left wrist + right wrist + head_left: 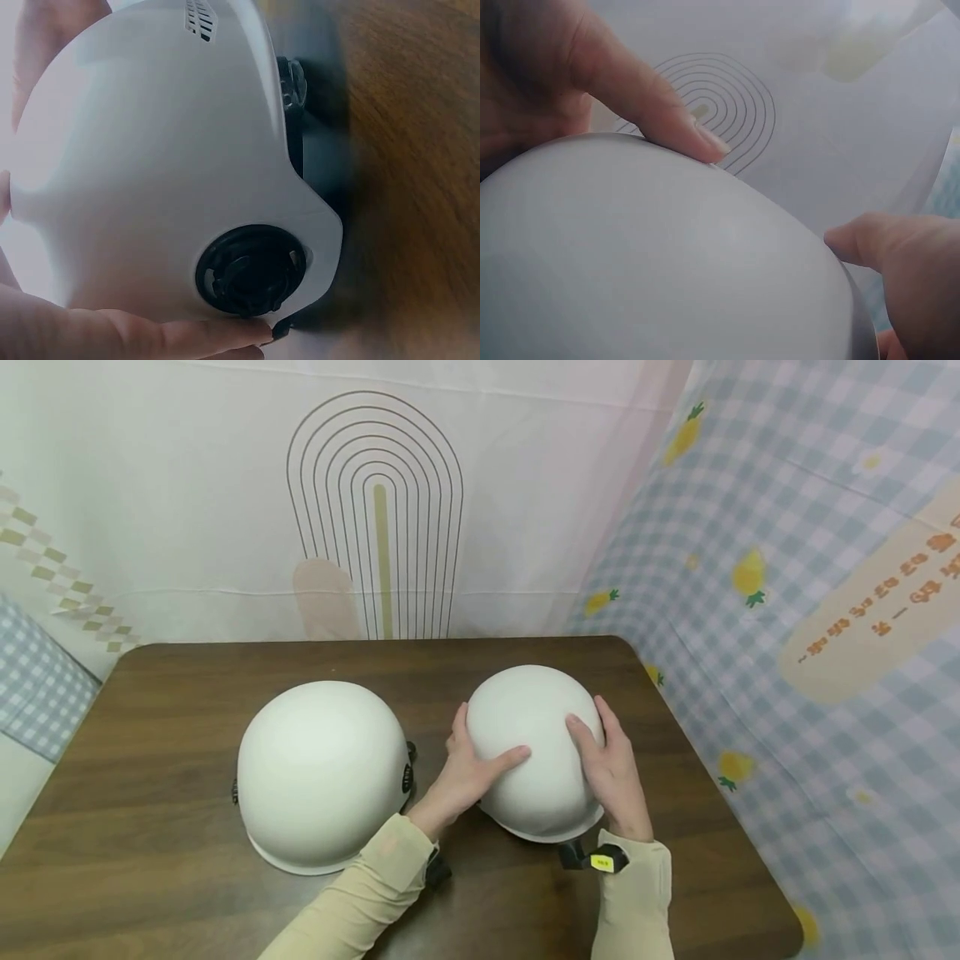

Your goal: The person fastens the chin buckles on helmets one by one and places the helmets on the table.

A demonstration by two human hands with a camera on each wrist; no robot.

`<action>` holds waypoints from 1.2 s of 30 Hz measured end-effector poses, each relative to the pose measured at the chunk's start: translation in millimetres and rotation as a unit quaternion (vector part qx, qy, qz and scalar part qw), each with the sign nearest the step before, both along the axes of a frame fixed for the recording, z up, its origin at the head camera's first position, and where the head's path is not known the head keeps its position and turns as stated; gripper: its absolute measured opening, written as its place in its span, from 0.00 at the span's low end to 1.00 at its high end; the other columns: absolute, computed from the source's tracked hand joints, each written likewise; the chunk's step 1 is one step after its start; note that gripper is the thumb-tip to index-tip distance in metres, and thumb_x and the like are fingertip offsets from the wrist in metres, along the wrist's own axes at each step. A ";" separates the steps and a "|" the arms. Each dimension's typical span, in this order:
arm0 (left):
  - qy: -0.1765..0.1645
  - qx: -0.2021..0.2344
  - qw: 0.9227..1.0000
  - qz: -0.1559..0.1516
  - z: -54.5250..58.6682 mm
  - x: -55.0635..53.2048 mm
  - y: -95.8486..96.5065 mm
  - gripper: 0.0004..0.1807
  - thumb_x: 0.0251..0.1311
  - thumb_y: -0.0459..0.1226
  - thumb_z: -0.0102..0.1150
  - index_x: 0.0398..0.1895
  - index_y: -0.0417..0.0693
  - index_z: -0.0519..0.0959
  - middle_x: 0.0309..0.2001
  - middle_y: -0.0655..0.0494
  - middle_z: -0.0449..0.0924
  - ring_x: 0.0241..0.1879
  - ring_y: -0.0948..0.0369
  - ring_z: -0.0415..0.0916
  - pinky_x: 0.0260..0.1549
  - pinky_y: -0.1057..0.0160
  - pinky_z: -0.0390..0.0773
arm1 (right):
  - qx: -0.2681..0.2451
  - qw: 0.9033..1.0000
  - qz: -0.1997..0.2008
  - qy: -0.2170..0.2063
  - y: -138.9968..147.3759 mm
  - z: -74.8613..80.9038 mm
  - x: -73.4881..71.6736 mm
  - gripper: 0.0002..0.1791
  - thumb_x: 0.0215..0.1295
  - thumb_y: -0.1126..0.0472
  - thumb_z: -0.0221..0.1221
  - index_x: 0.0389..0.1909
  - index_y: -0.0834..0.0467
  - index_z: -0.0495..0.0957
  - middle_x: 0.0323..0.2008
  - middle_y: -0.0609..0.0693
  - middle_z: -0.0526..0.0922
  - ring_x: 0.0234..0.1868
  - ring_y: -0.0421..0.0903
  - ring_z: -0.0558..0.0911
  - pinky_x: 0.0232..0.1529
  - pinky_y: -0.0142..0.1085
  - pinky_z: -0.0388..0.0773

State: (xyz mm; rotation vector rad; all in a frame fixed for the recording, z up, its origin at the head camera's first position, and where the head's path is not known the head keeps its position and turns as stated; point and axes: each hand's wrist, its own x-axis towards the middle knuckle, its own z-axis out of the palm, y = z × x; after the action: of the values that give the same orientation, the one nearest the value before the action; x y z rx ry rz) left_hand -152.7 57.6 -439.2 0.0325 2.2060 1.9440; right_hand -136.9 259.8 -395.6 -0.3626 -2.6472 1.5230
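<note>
Both your left hand (467, 774) and your right hand (611, 768) hold one white helmet (536, 802), one hand on each side. So the white helmet is right between your hands, and no hand is nearer, because each one touches it. Your thumbs lie on the part of the round top that faces you, and your other fingers go around its two sides. It looks a bit longer from front to back than from side to side, so its long way runs between your hands and points away from you. It is over the right half of the brown wood table (697, 877), but I cannot tell if all of its bottom edge touches the wood. Up close, the left wrist view shows a round black knob (251, 270) on its side, low down, with your left fingers just beside it. Some little vent slots (201, 21) and a small clip (294, 84) show on that side too. The other white helmet (318, 768) sits on the table to your left with its round top up. It is apart from the one you hold, and your left hand is nearer to it.
</note>
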 end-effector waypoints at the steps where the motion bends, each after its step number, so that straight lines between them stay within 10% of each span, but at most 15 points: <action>1: -0.002 0.002 1.000 0.000 -0.5 -0.2 0.1 0.65 0.45 0.59 0.72 0.78 0.60 0.36 0.71 0.37 0.46 0.64 0.40 0.59 0.55 0.40 0.68 | 0.002 1.000 0.000 0.001 -0.1 0.8 0.4 0.49 0.61 0.27 0.51 0.77 0.45 0.49 0.75 0.50 0.53 0.73 0.54 0.56 0.64 0.61 0.57; 31: -0.045 0.099 0.993 -0.041 -9.3 -1.3 -18.4 0.60 0.51 0.55 0.70 0.77 0.65 0.36 0.75 0.47 0.45 0.68 0.48 0.58 0.61 0.45 0.64 | 0.060 0.995 0.064 0.038 6.7 16.8 12.4 0.41 0.63 0.35 0.58 0.75 0.42 0.57 0.74 0.42 0.54 0.73 0.54 0.50 0.59 0.68 0.56; 36: -0.043 0.100 0.993 -0.043 -9.7 -1.1 -19.1 0.60 0.51 0.55 0.70 0.77 0.65 0.36 0.75 0.48 0.45 0.68 0.48 0.57 0.61 0.45 0.63 | 0.058 0.996 0.066 0.019 6.2 18.1 13.1 0.46 0.64 0.36 0.57 0.77 0.49 0.50 0.76 0.50 0.38 0.72 0.59 0.50 0.60 0.68 0.55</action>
State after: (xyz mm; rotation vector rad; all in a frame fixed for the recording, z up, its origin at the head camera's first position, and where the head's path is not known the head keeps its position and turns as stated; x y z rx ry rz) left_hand -153.7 38.5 -448.9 0.0711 1.9168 2.0695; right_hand -123.7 265.9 -377.6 -0.1528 -2.7627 1.3841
